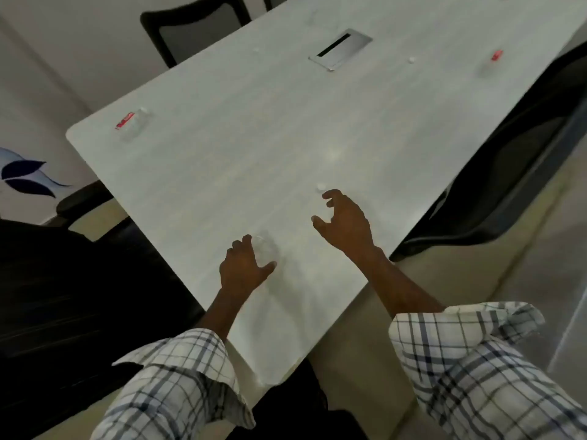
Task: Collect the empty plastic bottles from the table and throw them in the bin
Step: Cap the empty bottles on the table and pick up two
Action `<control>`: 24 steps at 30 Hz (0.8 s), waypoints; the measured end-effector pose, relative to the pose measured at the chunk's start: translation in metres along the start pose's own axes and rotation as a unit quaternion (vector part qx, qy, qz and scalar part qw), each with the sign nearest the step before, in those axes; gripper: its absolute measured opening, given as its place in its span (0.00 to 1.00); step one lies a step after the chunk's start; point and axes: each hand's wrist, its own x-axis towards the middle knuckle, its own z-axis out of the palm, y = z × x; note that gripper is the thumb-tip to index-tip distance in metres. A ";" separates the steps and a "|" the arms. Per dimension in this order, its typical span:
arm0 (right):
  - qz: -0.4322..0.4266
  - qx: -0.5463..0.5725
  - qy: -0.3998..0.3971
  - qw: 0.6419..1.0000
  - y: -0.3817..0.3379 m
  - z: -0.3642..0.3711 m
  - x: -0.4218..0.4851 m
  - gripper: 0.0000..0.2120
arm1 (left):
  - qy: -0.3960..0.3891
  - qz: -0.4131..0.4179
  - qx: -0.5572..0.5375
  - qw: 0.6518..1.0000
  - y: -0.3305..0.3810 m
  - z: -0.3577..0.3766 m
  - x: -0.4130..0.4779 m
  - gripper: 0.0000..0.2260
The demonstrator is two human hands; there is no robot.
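My left hand [243, 269] is wrapped around a clear plastic bottle [266, 249] near the front of the white table [222, 160]; the bottle is faint and blurred. To its right, my right hand [346, 222] hovers with its fingers spread and curled, holding nothing, just below a small white cap [321, 187]. A second clear bottle with a red label [131, 123] lies at the table's left corner. A third with a red label [490, 63] lies near the right edge, farther back.
A metal cable hatch [340, 49] is set into the table's middle. Two loose white caps [256, 49] [412, 60] lie beside it. Dark chairs stand at the left [79, 281], the far end [193, 27] and the right [508, 173]. No bin is in view.
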 end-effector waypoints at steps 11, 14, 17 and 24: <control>-0.013 -0.163 -0.067 0.984 0.042 0.045 0.115 0.33 | 0.021 -0.012 -0.100 0.995 0.009 0.034 0.035 0.28; -0.033 -0.149 -0.060 0.987 0.045 0.052 0.139 0.29 | 0.054 -0.010 -0.162 0.985 0.017 0.031 0.047 0.28; -0.074 -0.132 -0.096 0.984 0.055 0.062 0.157 0.21 | 0.079 -0.023 -0.192 0.978 0.024 0.037 0.061 0.27; -0.132 -0.058 -0.117 0.983 0.078 0.074 0.156 0.09 | 0.108 -0.036 -0.203 0.972 0.039 0.041 0.076 0.25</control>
